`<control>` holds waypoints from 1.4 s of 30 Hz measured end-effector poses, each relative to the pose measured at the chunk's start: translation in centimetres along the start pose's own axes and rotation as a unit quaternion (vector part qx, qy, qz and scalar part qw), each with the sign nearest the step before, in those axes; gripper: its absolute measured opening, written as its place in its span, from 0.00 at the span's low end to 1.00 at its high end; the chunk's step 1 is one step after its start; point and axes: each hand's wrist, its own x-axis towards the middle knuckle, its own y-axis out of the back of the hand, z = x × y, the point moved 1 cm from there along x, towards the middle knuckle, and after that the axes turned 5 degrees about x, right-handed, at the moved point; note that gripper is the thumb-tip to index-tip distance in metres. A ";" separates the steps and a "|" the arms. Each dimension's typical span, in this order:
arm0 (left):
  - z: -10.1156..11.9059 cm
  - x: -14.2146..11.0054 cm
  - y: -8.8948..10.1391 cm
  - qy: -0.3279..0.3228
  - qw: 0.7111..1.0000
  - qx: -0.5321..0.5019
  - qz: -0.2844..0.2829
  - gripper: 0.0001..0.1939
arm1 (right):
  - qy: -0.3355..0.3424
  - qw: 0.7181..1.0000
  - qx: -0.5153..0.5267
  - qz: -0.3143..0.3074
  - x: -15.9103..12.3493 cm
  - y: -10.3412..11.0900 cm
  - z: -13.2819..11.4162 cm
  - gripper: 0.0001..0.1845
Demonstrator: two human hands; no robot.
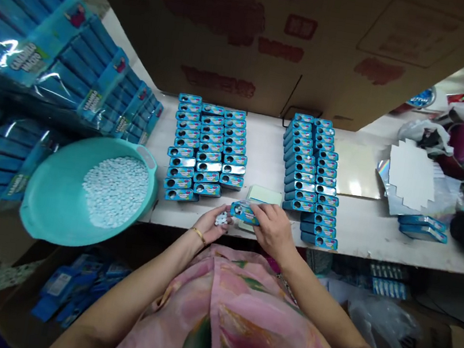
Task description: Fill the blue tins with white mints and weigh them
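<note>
My left hand (210,223) is cupped palm up, cradling several small white candies (222,218). Just above and to the right of them, my right hand (274,227) grips a small blue printed candy box (244,212) from its right side. The box's left end is close to my left fingertips; whether they touch it, I cannot tell. Under the box lies a pale green pad (264,195), partly hidden. At the left, a turquoise basin (55,188) holds a heap of the same white candies (116,191).
Rows of blue boxes stand on the white table, in a left block (208,156) and a right block (310,177). A big cardboard carton (244,36) rises behind. Wrapped blue packs (78,64) are stacked at left. Farther right lie a cream sheet (357,170) and a white card cutout (410,174).
</note>
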 end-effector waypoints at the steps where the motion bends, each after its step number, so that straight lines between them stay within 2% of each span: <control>1: 0.0 0.2 -0.4 0.003 1.000 -0.002 0.004 0.07 | 0.009 1.000 -0.024 -0.011 0.1 0.2 -0.4 0.21; 4: 0.0 0.6 -1.0 0.008 1.000 0.001 0.020 0.07 | 0.021 0.997 -0.076 -0.023 0.1 0.2 -0.9 0.19; 10: -0.3 0.5 -0.9 0.003 1.000 0.015 0.023 0.07 | 0.031 0.994 -0.108 -0.005 -0.5 0.3 -1.1 0.18; 15: -0.3 0.2 -1.3 0.001 1.000 0.013 0.014 0.08 | 0.012 0.995 -0.097 -0.009 -0.7 -0.2 -0.7 0.19; 19: -0.3 0.2 -1.4 0.007 1.000 0.012 0.007 0.08 | -0.021 0.999 -0.020 0.015 -1.2 -0.8 0.1 0.20; 22: 0.0 0.1 -0.4 0.003 1.000 0.014 -0.013 0.07 | -0.074 0.990 0.092 0.078 -1.7 -2.0 2.2 0.18; 24: 0.2 -0.2 0.8 -0.010 1.000 0.015 -0.003 0.06 | -0.102 0.975 0.159 0.117 -2.0 -3.2 4.2 0.16; 26: 0.3 -0.6 2.3 -0.020 1.000 0.010 0.020 0.06 | -0.118 0.964 0.201 0.131 -2.0 -4.3 5.7 0.15; 28: 0.2 -1.1 3.8 -0.025 0.999 0.000 0.045 0.06 | -0.116 0.959 0.226 0.124 -1.4 -5.5 6.1 0.14; 31: -0.2 -2.1 5.9 -0.033 0.996 -0.022 0.084 0.06 | -0.068 0.959 0.259 0.088 0.6 -7.4 4.1 0.16; 34: -0.5 -3.0 7.5 -0.039 0.992 -0.039 0.115 0.06 | -0.013 0.966 0.255 0.036 3.2 -10.1 0.2 0.18; 38: -0.1 -3.8 9.0 -0.057 0.988 -0.052 0.137 0.07 | -0.018 0.982 0.186 0.004 6.2 -13.7 -3.9 0.22; 40: 0.4 -3.9 9.4 -0.065 0.986 -0.054 0.142 0.07 | -0.024 0.985 0.169 0.013 6.6 -14.4 -4.4 0.25; 42: 0.9 -3.6 9.5 -0.065 0.987 -0.049 0.141 0.06 | -0.009 0.986 0.165 0.030 5.9 -14.0 -3.7 0.26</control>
